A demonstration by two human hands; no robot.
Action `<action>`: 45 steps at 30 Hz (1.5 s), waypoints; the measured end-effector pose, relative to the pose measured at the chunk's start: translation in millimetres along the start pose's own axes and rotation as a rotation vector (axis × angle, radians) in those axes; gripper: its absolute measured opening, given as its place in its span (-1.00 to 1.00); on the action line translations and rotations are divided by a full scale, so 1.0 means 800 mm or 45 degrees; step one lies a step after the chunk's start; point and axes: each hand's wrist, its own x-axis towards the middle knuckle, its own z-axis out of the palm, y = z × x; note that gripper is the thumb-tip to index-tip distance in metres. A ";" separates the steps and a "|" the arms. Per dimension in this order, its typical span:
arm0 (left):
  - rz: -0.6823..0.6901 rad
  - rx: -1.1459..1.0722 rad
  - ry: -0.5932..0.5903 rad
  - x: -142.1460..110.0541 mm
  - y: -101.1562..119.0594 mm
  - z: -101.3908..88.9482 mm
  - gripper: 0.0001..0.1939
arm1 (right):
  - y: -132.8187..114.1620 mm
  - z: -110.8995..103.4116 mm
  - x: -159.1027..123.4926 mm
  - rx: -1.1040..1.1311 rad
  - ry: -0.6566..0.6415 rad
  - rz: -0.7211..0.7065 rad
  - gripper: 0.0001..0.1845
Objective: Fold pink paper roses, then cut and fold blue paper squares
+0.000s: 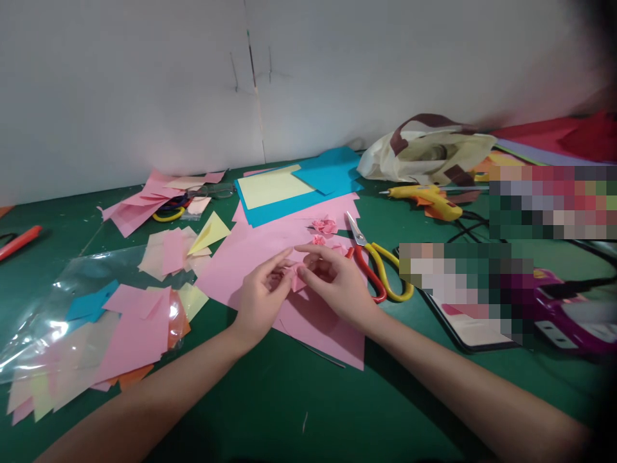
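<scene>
My left hand (263,292) and my right hand (335,283) meet over a large pink paper sheet (318,328) on the green table. Between their fingertips they pinch a small folded pink paper piece (297,278). Both hands have their fingers curled in around it. Two small pink paper flowers (324,226) lie just beyond the hands on the pink sheet. Red and yellow scissors (373,267) lie right of my right hand, blades pointing away.
A clear plastic bag of coloured paper squares (91,328) lies at left. Blue and pale yellow sheets (294,186) lie behind. A yellow glue gun (429,199), a cloth bag (424,154) and a tablet (472,328) are at right. A red pen (19,241) is far left.
</scene>
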 end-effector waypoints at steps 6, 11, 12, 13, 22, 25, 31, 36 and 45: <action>-0.100 -0.283 0.028 0.006 -0.004 -0.003 -0.50 | -0.005 -0.002 0.000 -0.041 0.087 -0.015 -0.86; -0.120 -0.245 0.024 0.005 -0.004 -0.004 -0.66 | -0.008 -0.001 -0.002 0.027 0.177 0.022 -0.90; -0.105 -0.231 0.042 0.005 -0.003 -0.004 -0.67 | -0.009 -0.001 -0.001 0.032 0.180 0.029 -0.91; -0.091 -0.220 0.057 0.005 -0.002 -0.003 -0.70 | -0.009 0.000 -0.001 0.032 0.186 0.038 -0.92; -0.090 -0.171 0.046 0.003 -0.002 0.000 -0.75 | -0.005 -0.001 0.001 0.034 0.204 0.134 -0.83; -0.043 -0.110 0.024 0.003 -0.002 0.000 -0.79 | -0.008 -0.002 0.000 -0.005 0.101 0.106 -0.87; -0.046 -0.153 0.095 0.003 0.000 0.001 -0.76 | -0.012 -0.001 0.002 0.117 -0.006 0.151 -0.83; 0.003 -0.109 0.084 0.003 0.001 0.002 -0.88 | -0.010 -0.001 0.003 0.092 0.005 0.128 -0.81; -0.105 -0.174 0.082 0.002 -0.001 -0.002 -0.74 | -0.008 -0.001 0.001 -0.011 0.062 -0.028 -0.91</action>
